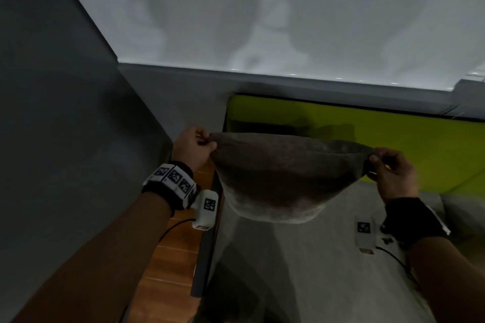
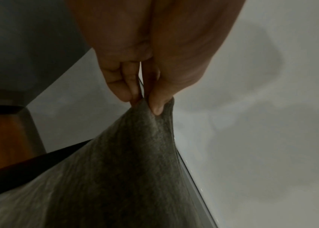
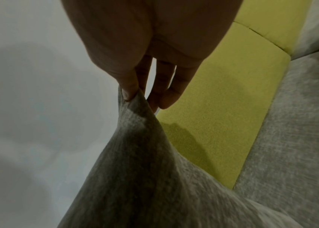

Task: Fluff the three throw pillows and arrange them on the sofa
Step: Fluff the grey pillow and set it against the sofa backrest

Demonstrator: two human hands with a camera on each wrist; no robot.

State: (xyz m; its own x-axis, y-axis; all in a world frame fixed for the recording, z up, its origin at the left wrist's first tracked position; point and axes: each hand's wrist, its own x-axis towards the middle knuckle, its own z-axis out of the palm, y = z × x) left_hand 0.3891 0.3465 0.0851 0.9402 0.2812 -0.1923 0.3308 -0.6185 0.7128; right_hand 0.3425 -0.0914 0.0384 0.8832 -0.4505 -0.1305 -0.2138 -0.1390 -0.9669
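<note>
A grey-brown throw pillow (image 1: 283,176) hangs in the air above the sofa seat (image 1: 301,270), held by its two top corners. My left hand (image 1: 208,143) pinches the left corner between thumb and fingers, seen close in the left wrist view (image 2: 147,104) on the pillow (image 2: 119,169). My right hand (image 1: 372,158) pinches the right corner; in the right wrist view the thumb and a finger (image 3: 135,94) clamp the pillow fabric (image 3: 135,169). The pillow's body sags downward between the hands. No other throw pillows are in view.
The sofa has a lime-green back cushion (image 1: 393,139) (image 3: 223,108) and light grey seat. A grey wall (image 1: 52,113) stands to the left, a white wall (image 1: 262,8) behind. Wooden floor (image 1: 178,257) shows at the sofa's left side.
</note>
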